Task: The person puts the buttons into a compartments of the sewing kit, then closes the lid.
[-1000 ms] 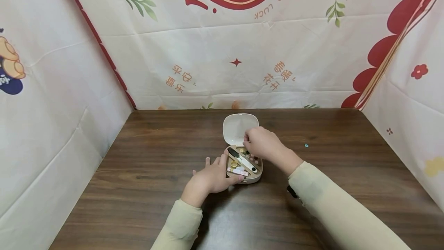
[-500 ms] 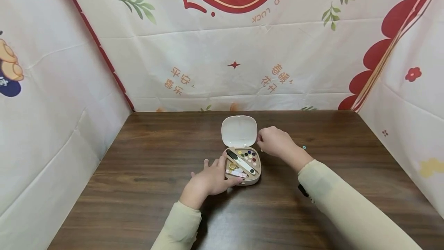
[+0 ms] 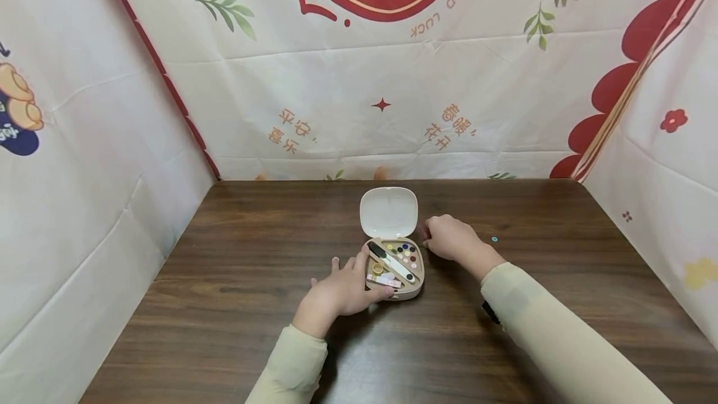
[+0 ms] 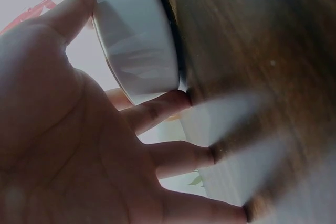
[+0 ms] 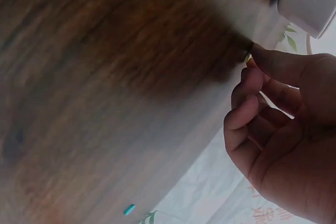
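An open sewing box (image 3: 414,290) lies on the table in the head view, its white lid (image 3: 389,212) raised at the back. Inside are a black-and-white pair of thread snips (image 3: 399,268), a gold ring-shaped thimble (image 3: 378,267), a pink-and-white strip (image 3: 384,280) and several coloured buttons (image 3: 405,253). My left hand (image 3: 342,288) rests against the box's left side, thumb on the front edge, fingers spread and straight. Right of the box, at the tabletop, my right hand (image 3: 453,240) pinches a tiny yellowish button (image 5: 249,57) between thumb and forefinger; it is mostly hidden.
A small turquoise button (image 3: 495,239) lies alone on the brown wooden table (image 3: 224,292), right of my right hand. A printed white cloth (image 3: 348,80) hangs behind the table and along both sides.
My right hand has moved from above the box's button compartment to the table at its right, then slightly nearer the front. The buttons inside are uncovered. My left hand stays against the box.
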Demonstrator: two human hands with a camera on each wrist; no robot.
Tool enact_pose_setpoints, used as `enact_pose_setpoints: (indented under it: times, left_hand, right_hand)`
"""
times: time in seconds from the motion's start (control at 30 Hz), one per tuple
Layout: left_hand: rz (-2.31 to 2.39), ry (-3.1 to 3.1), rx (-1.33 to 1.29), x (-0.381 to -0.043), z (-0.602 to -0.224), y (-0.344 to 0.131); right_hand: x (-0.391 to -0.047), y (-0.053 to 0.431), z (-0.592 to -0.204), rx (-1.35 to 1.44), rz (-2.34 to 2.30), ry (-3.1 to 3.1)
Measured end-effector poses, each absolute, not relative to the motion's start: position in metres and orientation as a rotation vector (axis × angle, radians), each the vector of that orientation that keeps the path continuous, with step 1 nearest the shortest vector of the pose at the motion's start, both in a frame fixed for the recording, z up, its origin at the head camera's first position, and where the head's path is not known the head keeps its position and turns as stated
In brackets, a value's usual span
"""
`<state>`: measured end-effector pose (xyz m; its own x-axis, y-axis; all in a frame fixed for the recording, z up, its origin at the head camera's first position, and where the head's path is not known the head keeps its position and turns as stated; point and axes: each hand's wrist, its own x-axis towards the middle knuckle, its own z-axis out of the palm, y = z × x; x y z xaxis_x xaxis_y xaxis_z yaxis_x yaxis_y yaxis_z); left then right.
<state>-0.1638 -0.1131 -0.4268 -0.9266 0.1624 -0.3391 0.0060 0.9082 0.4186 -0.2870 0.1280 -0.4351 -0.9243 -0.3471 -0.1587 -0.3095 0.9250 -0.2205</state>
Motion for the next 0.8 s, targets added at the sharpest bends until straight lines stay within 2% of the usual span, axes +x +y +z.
enact_pose_setpoints:
  times: [0.3,0.63,0.8]
  left_hand:
    - [0.576,2.696,0.124,-0.164,-0.427,-0.113]
    - [0.582,2.700,0.134,-0.162,-0.431,-0.115]
    - [0.593,2.699,0.137,-0.165,-0.430,-0.114]
  right_hand:
    - [-0.284,0.131,-0.433,-0.478,-0.249,2.876]
    - [-0.258,0.116,-0.392,-0.539,-0.288,2.795]
    - [-0.250,0.105,-0.386,-0.607,-0.351,2.865]
